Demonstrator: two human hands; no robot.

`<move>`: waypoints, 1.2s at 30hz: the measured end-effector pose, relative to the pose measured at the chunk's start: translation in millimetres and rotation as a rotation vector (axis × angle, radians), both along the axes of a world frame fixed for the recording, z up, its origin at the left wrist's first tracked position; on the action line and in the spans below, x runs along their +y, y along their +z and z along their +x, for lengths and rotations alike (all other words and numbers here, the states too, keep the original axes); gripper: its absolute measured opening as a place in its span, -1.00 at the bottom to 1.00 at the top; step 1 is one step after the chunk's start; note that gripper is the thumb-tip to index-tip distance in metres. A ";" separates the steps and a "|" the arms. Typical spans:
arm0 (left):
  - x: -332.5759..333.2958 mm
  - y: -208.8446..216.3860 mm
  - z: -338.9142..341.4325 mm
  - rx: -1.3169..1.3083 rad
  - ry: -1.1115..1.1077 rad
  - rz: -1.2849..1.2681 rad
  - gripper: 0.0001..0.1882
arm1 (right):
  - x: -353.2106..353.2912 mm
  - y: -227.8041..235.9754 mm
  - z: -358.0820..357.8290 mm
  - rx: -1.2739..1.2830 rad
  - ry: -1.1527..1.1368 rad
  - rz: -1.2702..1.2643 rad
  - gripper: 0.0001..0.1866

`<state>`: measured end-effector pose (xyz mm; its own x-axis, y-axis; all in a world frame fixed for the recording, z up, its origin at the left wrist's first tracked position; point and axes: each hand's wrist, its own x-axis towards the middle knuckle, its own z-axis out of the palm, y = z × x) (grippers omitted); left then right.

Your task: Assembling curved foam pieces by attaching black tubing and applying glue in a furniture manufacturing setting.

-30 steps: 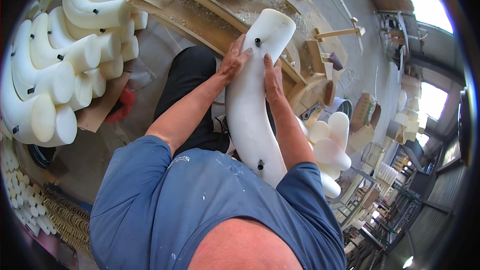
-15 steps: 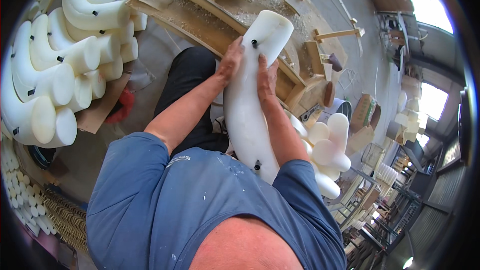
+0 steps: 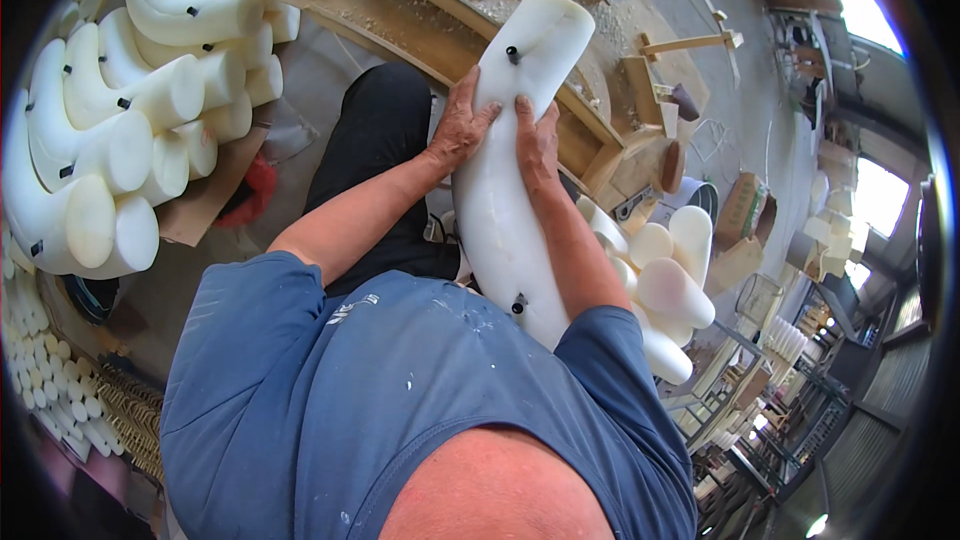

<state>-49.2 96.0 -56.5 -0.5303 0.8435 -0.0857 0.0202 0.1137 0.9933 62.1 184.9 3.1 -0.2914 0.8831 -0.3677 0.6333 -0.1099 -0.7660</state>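
Note:
A long, curved white foam piece (image 3: 505, 195) slants from my lap up over the edge of the wooden workbench (image 3: 345, 12). One black fitting (image 3: 513, 54) sticks out near its far end and another (image 3: 518, 306) near my shirt. My left hand (image 3: 463, 127) grips the foam's left edge, thumb lying across the top. On the opposite edge, my right hand (image 3: 538, 138) is wrapped round the side with its thumb on top. Part of the fingers of both hands is hidden by the foam. The near end disappears beneath my right sleeve.
Stacked curved foam pieces (image 3: 125, 145) with black fittings stand at the left. More white foam pieces (image 3: 672, 285) lie beyond my right forearm. Wooden rails (image 3: 440, 2) and shavings cover the bench. A cardboard box (image 3: 742, 208) stands farther right. A red thing (image 3: 250, 192) lies on the floor.
The foam piece's far end appears higher and slightly to the right. My left hand has shifted nearer on it, its thumb now lying over the top; my right hand keeps its grip.

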 end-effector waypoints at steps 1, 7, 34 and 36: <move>-1.4 -0.9 0.9 -0.077 0.003 -0.006 -0.20 | 0.3 -1.1 2.3 0.003 -0.003 0.002 -0.14; -12.3 -6.4 -0.5 -0.231 -0.013 0.102 -0.11 | -2.4 2.6 5.0 0.048 0.002 -0.010 -0.19; 76.8 12.7 -69.2 -0.384 0.254 0.192 -0.41 | 29.4 -11.1 13.9 0.096 0.029 0.029 -0.16; 115.0 17.0 -88.1 -0.258 0.093 0.213 -0.43 | 59.7 -17.3 16.0 0.130 -0.168 0.364 -0.18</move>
